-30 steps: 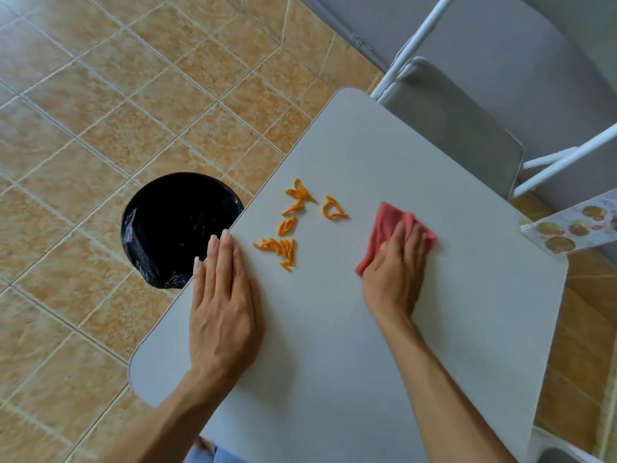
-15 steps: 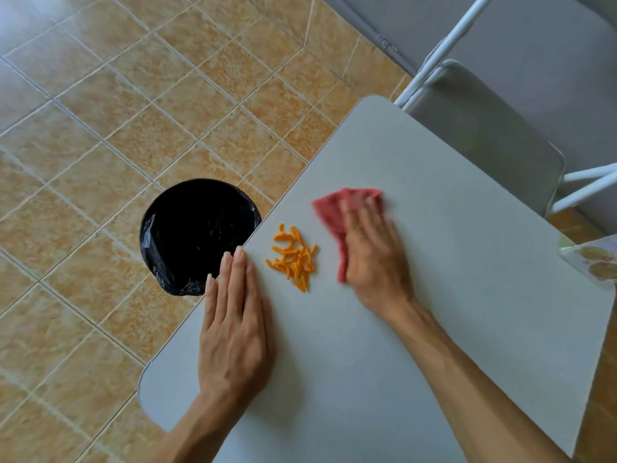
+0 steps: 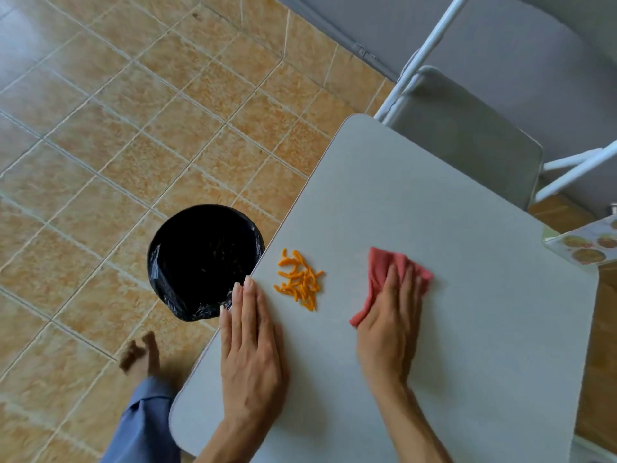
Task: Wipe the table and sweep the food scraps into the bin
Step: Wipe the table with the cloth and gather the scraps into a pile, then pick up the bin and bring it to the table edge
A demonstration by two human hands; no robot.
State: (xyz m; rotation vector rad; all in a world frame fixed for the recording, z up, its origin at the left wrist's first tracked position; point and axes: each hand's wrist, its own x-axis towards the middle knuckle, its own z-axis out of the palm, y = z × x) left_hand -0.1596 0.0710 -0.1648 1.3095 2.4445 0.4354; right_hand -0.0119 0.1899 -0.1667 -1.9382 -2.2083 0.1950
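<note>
A small heap of orange food scraps (image 3: 298, 279) lies on the grey table (image 3: 417, 212), close to its left edge. Just past that edge, on the floor, stands a round bin with a black liner (image 3: 200, 260). My right hand (image 3: 389, 324) presses flat on a pink cloth (image 3: 384, 272), which rests on the table to the right of the scraps, a gap apart from them. My left hand (image 3: 252, 349) lies flat on the table by the left edge, fingers together, just below and left of the heap, holding nothing.
A grey folding chair (image 3: 467, 128) with white legs stands at the table's far side. A printed card with food pictures (image 3: 587, 245) pokes in at the right edge. My bare foot and blue trouser leg (image 3: 143, 396) are on the tiled floor below the bin.
The cloth swept left and gathered the scattered scraps into one heap near the edge, then my right hand drew it back to the right. My left hand stayed put.
</note>
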